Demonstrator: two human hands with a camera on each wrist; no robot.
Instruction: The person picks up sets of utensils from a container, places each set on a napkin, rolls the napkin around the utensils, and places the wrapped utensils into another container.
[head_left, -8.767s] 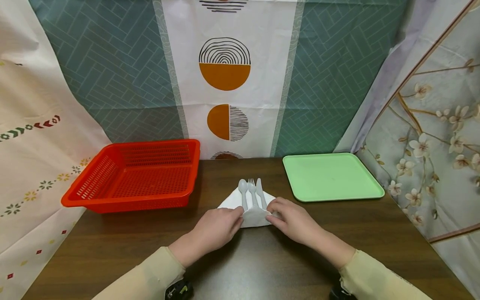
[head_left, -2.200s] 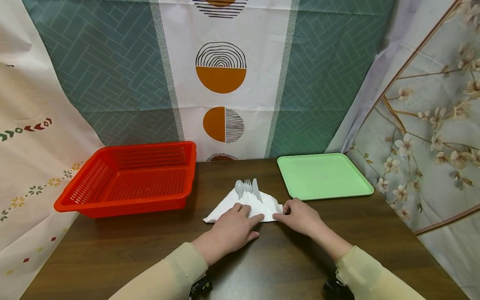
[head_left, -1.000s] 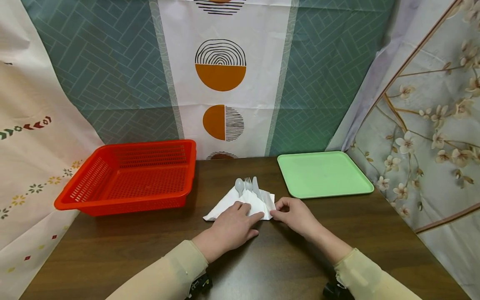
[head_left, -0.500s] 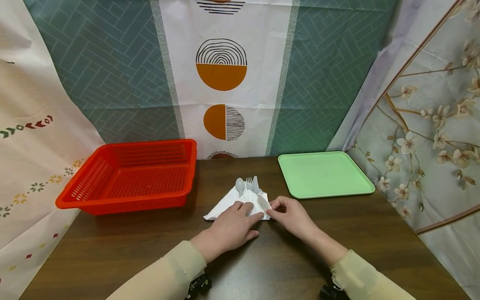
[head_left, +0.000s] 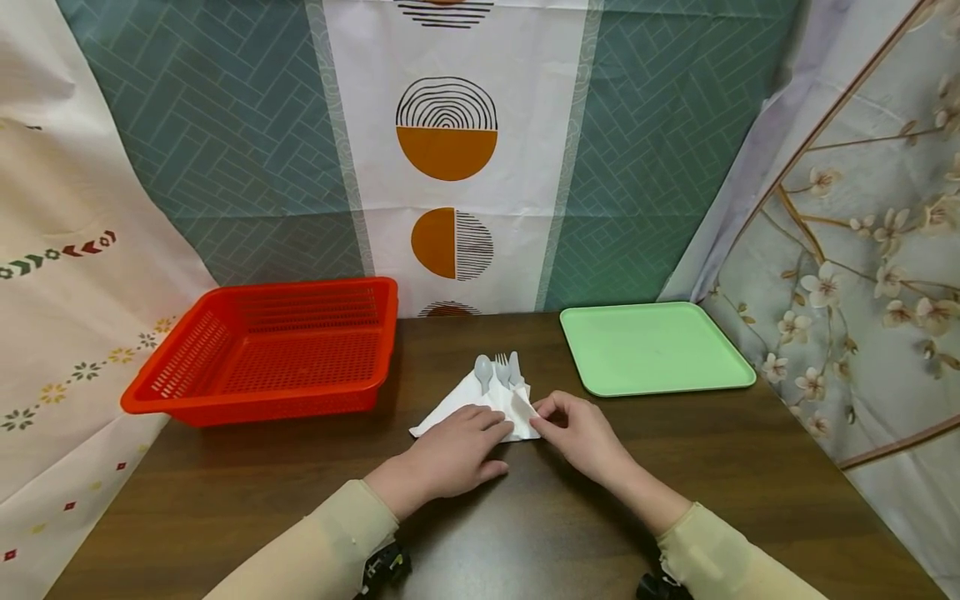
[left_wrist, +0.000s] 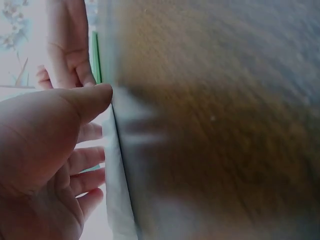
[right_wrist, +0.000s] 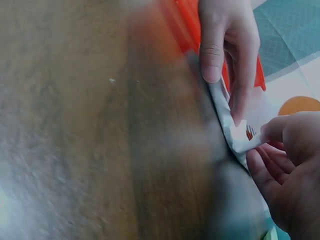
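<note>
A white paper napkin (head_left: 452,406) lies folded on the table around grey plastic cutlery. Out of its top stick the heads of a spoon (head_left: 483,372) and a fork (head_left: 502,369), plus the blade of a knife (head_left: 514,370); the napkin covers their handles. My left hand (head_left: 453,452) rests on the napkin's lower part, fingers extended. With thumb and fingers, my right hand (head_left: 579,431) pinches the napkin's right edge. The right wrist view shows that pinch on the napkin (right_wrist: 226,122) up close, with the fork tines (right_wrist: 250,132) behind it.
A red perforated basket (head_left: 258,408) stands at the back left of the brown wooden table (head_left: 510,533). At the back right lies a light green tray (head_left: 656,350). Patterned cloths (head_left: 645,167) hang behind and at both sides.
The napkin's lower part was folded up over the handles. My right hand then drew its right edge leftward toward the knife. My left hand has lately shifted slightly left on the napkin.
</note>
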